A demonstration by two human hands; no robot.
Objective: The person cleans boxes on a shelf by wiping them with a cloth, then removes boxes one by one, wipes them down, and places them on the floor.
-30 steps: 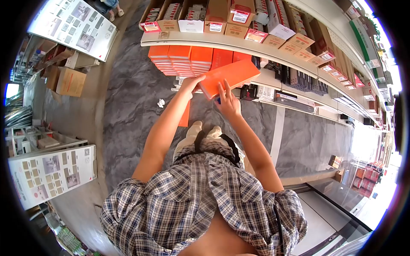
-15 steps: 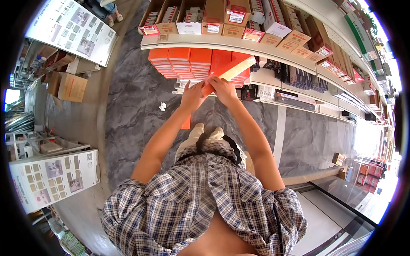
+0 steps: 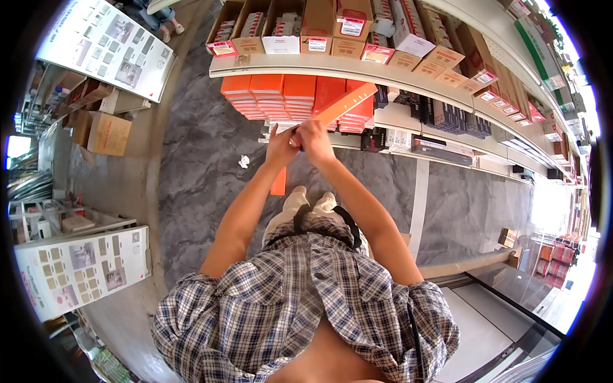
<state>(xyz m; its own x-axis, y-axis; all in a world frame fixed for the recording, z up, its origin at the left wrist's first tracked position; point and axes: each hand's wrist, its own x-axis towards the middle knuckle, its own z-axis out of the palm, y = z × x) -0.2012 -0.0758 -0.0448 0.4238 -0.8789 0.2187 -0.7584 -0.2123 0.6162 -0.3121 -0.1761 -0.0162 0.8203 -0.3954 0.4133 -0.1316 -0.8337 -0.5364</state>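
The right hand (image 3: 314, 140) is clamped on the near end of an orange box (image 3: 348, 105), beside the left hand (image 3: 281, 148), whose grip I cannot tell, and the box slants far and right before orange stacks (image 3: 298, 96) below a shelf (image 3: 287, 66).

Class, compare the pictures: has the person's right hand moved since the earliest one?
Yes: judged against the crumpled white scrap on the floor, the right hand has shifted leftward in the view, closer to the scrap.
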